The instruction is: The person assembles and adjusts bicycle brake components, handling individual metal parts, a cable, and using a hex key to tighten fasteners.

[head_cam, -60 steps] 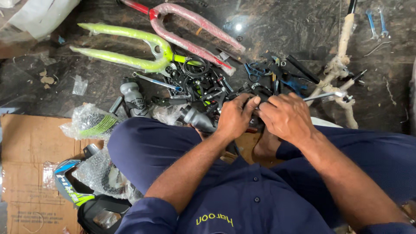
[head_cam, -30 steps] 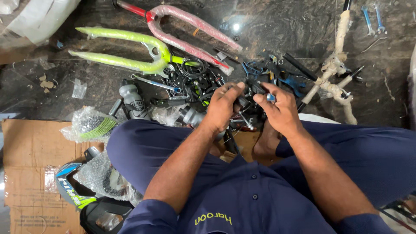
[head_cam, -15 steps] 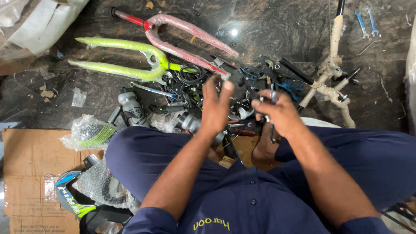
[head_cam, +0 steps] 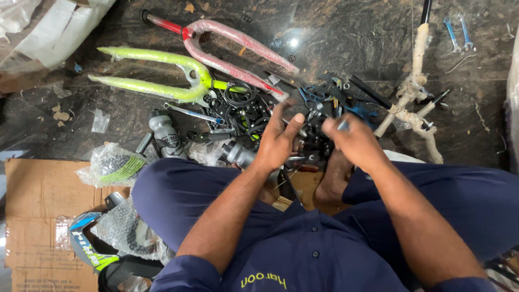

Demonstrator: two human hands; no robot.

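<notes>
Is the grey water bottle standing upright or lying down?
Lying down: the grey water bottle rests on its side on the dark floor.

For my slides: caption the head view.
Seated person's left hand and right hand over bicycle parts beside two forks.

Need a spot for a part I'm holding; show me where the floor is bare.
Bare dark floor lies between the red fork and the wrapped frame. The parts pile ahead of the left hand and right hand is crowded.
</notes>
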